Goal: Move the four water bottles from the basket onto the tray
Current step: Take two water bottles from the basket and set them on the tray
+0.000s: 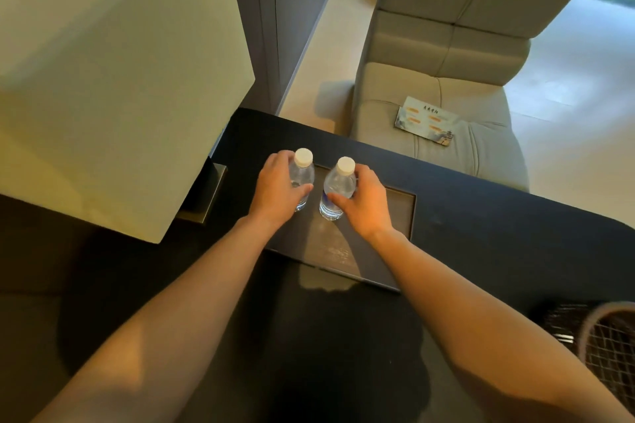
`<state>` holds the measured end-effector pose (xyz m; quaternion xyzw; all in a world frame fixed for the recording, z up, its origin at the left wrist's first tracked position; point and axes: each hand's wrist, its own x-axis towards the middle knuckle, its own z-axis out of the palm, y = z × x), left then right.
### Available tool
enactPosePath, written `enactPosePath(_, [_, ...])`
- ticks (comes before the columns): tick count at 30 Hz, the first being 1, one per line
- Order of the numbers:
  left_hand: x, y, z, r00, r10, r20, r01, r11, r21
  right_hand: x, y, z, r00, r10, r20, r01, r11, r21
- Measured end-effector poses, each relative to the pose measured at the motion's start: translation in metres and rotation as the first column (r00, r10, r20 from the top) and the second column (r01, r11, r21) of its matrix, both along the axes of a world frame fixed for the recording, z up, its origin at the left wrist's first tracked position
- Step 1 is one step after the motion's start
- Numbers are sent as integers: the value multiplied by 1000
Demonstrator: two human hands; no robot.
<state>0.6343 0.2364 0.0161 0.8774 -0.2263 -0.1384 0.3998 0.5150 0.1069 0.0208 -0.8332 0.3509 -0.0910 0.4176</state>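
Two clear water bottles with white caps stand upright at the far end of a dark rectangular tray (pixel 388 237) on the black table. My left hand (pixel 278 189) is wrapped around the left bottle (pixel 303 171). My right hand (pixel 364 201) grips the right bottle (pixel 338 187). The bottles stand a small gap apart. A woven wire basket (pixel 608 350) sits at the lower right edge of the view; its inside is mostly cut off and no bottles show in it.
A large pale lampshade (pixel 113 79) hangs over the table's left side, close to my left hand. Beyond the table stands a beige armchair (pixel 446 55) with a leaflet (pixel 426 120) on its seat. The table's far edge runs just behind the tray.
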Motion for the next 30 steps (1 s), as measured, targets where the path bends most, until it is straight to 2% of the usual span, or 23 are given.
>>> enactPosePath(12, [45,-21,-5,996,-75,48,77,996,-40,57,-12,-1,999,-50,20,51,997,-60])
enactPosePath(26, [49,-30,-6,995,-90,35,93,991,-94,61,-16,-5,999,-38,38,40,998,-58])
enactPosePath(30, [45,-29,-5,998,-60,27,62,994,-86,55,-16,-5,1000,-18,16,18,1000,-8])
